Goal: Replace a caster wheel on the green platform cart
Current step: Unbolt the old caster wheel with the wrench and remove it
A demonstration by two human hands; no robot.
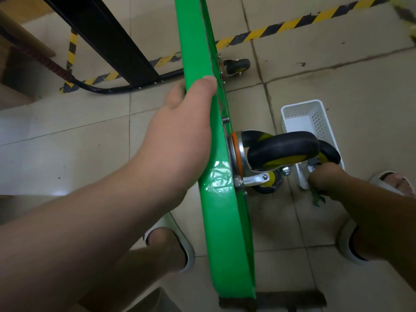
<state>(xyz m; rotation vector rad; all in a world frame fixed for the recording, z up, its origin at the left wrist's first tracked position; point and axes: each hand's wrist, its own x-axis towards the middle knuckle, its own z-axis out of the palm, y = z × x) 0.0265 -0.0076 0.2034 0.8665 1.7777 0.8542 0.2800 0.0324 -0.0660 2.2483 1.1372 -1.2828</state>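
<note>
Caster wheel [329,152] in right grip [326,179], beside cart [221,233]

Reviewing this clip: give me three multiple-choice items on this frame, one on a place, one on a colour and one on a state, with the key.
1. Where does the white perforated basket stand?
A. on the floor tiles, on the cart's wheel side
B. on top of the deck
C. in the left hand

2. What colours is the striped floor tape?
A. red and white
B. yellow and black
C. blue and white

3. How does the green platform cart stand?
A. flat on its wheels
B. tipped up on its edge
C. upside down, deck on the floor

Key:
1 A: the basket sits on the tiles just beyond a mounted caster.
2 B: its stripes alternate yellow and black.
3 B: the left hand grips the raised edge, and the wheels point sideways.
</note>
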